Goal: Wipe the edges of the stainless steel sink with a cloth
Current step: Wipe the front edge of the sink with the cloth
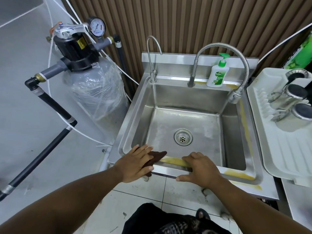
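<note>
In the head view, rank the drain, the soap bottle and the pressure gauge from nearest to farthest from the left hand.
From the left hand:
1. Drain, in the basin floor, up and right.
2. Soap bottle, on the back ledge, far right.
3. Pressure gauge, atop the filter tank, far left.

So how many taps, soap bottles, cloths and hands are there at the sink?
Taps: 2, thin tap and bendy tap
Soap bottles: 1
Cloths: 1
Hands: 2, left hand and right hand
Total: 6

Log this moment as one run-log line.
left hand: pressing brown cloth on sink front edge | right hand: bracing edge | yellow stain: remaining
</note>
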`<move>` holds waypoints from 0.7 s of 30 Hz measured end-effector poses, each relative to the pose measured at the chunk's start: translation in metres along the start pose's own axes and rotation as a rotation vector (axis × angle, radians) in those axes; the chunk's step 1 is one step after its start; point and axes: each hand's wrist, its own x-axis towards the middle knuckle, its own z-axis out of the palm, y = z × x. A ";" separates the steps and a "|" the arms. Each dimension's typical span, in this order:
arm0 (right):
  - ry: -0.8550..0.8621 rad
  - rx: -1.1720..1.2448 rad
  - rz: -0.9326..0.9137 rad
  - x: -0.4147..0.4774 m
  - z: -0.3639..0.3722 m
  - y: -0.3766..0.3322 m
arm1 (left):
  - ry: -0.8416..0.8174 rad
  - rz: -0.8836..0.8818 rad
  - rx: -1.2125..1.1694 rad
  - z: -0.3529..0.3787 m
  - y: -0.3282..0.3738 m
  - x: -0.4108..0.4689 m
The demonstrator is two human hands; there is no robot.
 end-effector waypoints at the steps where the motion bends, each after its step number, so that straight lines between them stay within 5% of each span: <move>1: 0.007 -0.023 -0.006 -0.002 -0.001 0.001 | -0.004 -0.008 -0.001 -0.001 -0.004 -0.003; 15: 0.105 -0.027 0.005 -0.009 0.004 0.000 | 0.047 0.115 0.072 0.002 0.062 0.037; 21: 0.077 -0.023 0.025 -0.008 0.002 -0.002 | 0.031 0.164 0.099 -0.003 0.033 0.017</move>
